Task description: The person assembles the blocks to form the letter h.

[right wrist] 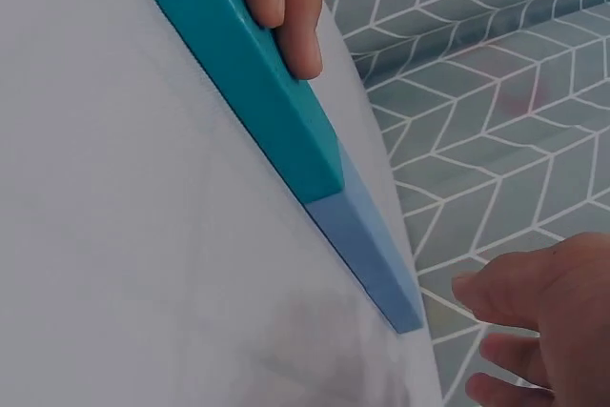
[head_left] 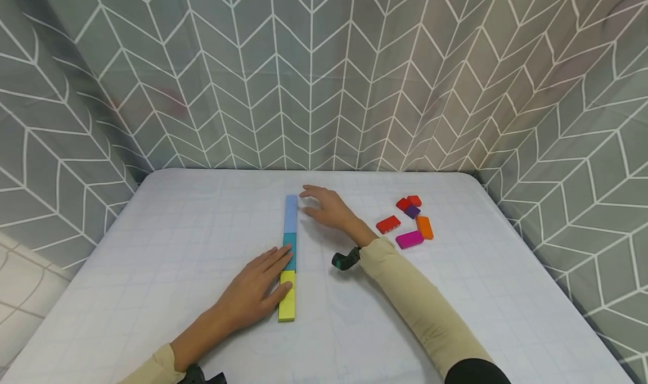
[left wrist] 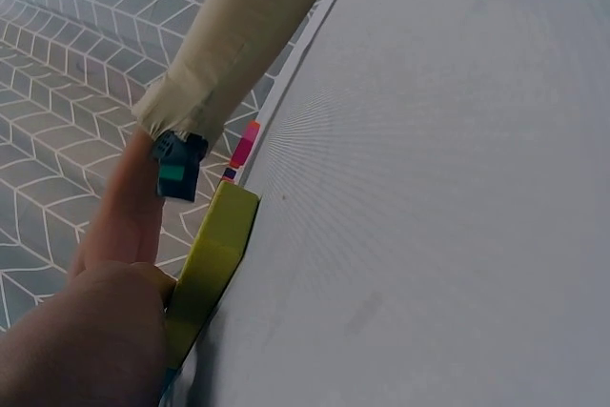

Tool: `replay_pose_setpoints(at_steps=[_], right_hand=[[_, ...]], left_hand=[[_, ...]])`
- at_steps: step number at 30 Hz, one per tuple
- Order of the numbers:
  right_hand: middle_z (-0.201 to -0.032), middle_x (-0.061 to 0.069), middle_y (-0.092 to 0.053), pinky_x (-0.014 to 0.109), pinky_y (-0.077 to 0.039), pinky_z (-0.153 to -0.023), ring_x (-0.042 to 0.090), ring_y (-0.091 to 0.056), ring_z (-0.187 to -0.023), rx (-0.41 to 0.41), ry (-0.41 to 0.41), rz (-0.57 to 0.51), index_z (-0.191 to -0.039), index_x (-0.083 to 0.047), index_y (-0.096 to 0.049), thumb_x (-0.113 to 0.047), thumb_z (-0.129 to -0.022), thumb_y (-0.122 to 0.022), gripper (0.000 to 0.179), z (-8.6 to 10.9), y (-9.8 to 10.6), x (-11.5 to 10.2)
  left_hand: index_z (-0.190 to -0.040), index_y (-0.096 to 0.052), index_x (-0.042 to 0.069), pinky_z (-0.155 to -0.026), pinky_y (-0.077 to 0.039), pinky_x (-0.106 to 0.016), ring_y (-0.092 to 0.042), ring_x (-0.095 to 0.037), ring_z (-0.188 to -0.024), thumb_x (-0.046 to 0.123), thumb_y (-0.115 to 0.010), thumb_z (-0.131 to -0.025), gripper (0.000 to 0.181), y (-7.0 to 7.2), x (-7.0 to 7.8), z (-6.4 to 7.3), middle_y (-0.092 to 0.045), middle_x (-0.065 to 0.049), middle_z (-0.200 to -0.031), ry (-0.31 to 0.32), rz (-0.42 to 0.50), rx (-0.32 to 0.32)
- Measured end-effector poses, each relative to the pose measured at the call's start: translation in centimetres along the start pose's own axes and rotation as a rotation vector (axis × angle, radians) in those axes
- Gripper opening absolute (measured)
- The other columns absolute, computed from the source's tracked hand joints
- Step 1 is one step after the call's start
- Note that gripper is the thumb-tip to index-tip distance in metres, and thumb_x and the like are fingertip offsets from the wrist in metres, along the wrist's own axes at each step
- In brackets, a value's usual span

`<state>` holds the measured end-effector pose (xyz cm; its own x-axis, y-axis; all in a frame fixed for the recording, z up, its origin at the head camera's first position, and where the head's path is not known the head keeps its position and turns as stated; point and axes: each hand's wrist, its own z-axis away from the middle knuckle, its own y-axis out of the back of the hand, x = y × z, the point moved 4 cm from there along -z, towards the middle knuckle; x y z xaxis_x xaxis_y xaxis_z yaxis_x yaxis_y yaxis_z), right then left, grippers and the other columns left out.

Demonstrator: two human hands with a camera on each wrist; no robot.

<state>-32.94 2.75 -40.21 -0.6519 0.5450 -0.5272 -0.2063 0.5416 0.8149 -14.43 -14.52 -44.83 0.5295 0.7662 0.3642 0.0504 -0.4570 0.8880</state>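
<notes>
Three flat blocks lie end to end in a straight row on the table: a light blue block [head_left: 291, 214] at the far end, a teal block [head_left: 290, 238] in the middle and a yellow block [head_left: 286, 312] nearest the body. My left hand [head_left: 250, 294] rests along the row's left side, its extended fingertips on the teal block and its thumb on the yellow one. To the right of the light blue block is my right hand [head_left: 328, 208], fingers loosely bent and apart from the block, with nothing in them.
Right of my right forearm lies a loose group: a red block [head_left: 388, 224], a magenta block [head_left: 410, 239], an orange block [head_left: 424, 227], a purple block [head_left: 412, 211] and two smaller red pieces. A patterned grey curtain [head_left: 324, 91] hangs behind the white table [head_left: 202, 221].
</notes>
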Motion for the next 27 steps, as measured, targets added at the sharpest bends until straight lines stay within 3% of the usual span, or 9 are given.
replay_pose_setpoints(at_steps=[27], right_hand=[[-0.139,0.015,-0.064,0.05,-0.04,-0.115,0.032,-0.054,-0.135,0.112,-0.055,-0.032,-0.132,-0.001,-0.069,-0.003,-0.098,-0.067,0.034,6.5,5.3,2.1]], left_hand=[[-0.156,-0.046,0.004,-0.119,-0.032,-0.053,-0.035,-0.034,-0.149,0.043,-0.054,-0.108,0.063,0.0,0.0,0.1,-0.037,-0.007,-0.165,-0.023,0.0,0.027]])
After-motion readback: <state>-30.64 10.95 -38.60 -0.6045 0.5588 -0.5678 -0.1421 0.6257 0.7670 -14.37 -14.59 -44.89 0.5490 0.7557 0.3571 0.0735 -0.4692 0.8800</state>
